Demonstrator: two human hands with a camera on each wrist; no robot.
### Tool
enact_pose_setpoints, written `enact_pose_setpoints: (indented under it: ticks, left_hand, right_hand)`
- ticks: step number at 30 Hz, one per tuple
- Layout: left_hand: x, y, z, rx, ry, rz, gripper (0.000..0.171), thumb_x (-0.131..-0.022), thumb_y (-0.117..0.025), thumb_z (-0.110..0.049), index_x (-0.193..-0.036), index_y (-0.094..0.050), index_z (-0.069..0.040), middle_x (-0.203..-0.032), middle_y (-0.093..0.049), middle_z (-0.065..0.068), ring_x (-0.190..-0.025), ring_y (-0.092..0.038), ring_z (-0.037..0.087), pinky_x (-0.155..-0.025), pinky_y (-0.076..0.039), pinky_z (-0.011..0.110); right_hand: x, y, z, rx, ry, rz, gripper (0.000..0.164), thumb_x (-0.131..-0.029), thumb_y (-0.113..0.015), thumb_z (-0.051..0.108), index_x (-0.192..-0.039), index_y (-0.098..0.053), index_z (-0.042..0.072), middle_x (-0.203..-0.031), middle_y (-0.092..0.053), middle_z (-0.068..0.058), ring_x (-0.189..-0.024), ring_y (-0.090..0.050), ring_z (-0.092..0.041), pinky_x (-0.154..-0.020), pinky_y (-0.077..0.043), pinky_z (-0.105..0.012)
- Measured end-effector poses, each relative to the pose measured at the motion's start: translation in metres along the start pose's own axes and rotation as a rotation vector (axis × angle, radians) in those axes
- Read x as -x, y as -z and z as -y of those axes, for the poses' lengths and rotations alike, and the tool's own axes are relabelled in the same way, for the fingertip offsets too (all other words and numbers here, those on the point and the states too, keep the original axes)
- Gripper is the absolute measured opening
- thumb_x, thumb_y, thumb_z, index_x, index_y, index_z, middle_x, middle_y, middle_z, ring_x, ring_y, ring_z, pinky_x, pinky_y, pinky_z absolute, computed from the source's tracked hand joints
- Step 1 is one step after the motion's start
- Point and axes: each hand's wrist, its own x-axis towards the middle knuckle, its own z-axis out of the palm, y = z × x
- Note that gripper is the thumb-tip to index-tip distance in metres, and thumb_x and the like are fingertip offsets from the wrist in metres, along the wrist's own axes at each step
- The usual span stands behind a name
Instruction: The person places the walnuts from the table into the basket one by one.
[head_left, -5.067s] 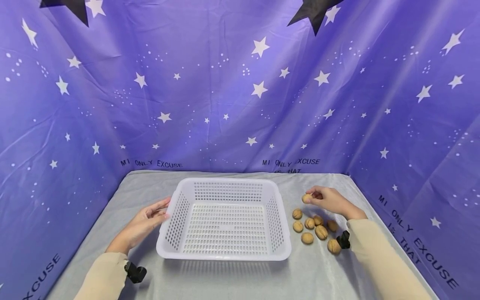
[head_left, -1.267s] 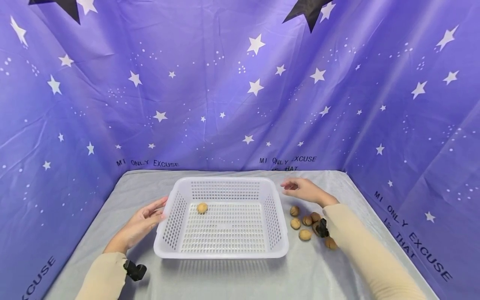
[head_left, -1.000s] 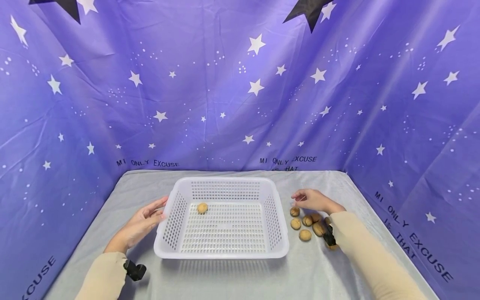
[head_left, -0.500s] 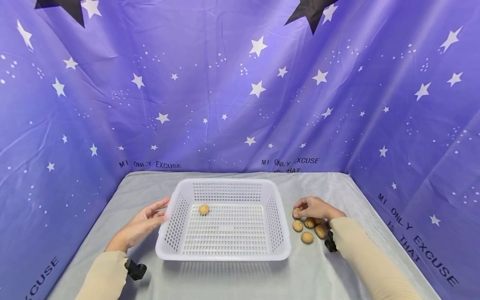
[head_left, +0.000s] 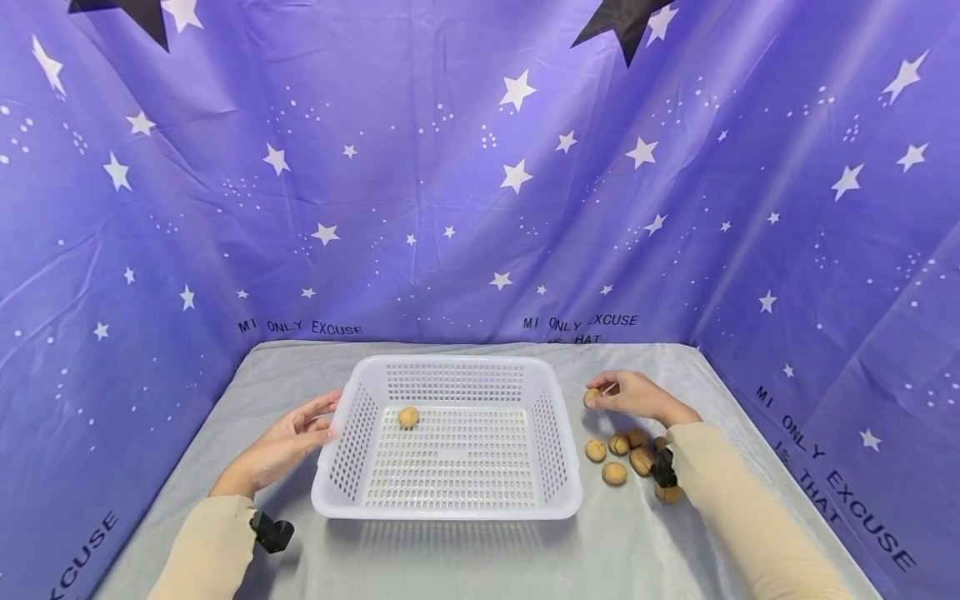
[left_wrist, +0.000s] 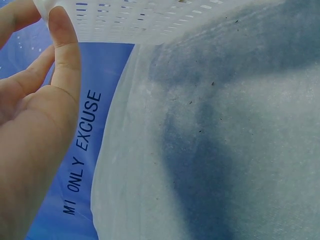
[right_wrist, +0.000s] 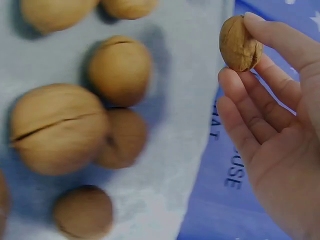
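With the fingers of your right hand [head_left: 633,396] pinching a walnut [right_wrist: 239,46] above the counter [head_left: 450,562], just right of the basket [head_left: 446,510], a loose fingertip hold could drop it, and a bump could shift the basket, which your left hand's [head_left: 279,446] extended fingers merely touch.

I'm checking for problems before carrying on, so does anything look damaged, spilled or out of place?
One loose walnut shows a dark split across its shell in the right wrist view, perhaps an opened seam. Small dark specks dot the gray cloth near the basket.
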Motion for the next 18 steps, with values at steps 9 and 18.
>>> enact_pose_setpoints:
  ticks: [9,18]
  left_hand:
    - [0.002,0.000,0.002,0.000,0.004,-0.009,0.072,-0.098,-0.055,0.006,-0.157,-0.014,0.006,-0.148,-0.035,0.021,-0.116,-0.059,0.018,-0.098,-0.047,0.026]
    - [0.000,0.001,0.002,-0.004,0.004,-0.018,0.071,-0.098,-0.056,0.005,-0.157,-0.015,0.006,-0.145,-0.039,0.014,-0.116,-0.059,0.018,-0.098,-0.048,0.026]
  right_hand:
    - [-0.011,0.019,0.034,-0.026,0.071,-0.063,0.045,-0.090,-0.076,0.031,-0.125,-0.068,0.005,-0.106,-0.071,-0.003,-0.097,-0.065,-0.021,-0.087,-0.052,-0.042]
    - [-0.035,0.017,0.086,0.030,0.161,-0.038,0.042,-0.088,-0.079,0.032,-0.123,-0.070,0.012,-0.111,-0.071,-0.001,-0.100,-0.066,-0.021,-0.088,-0.054,-0.042]
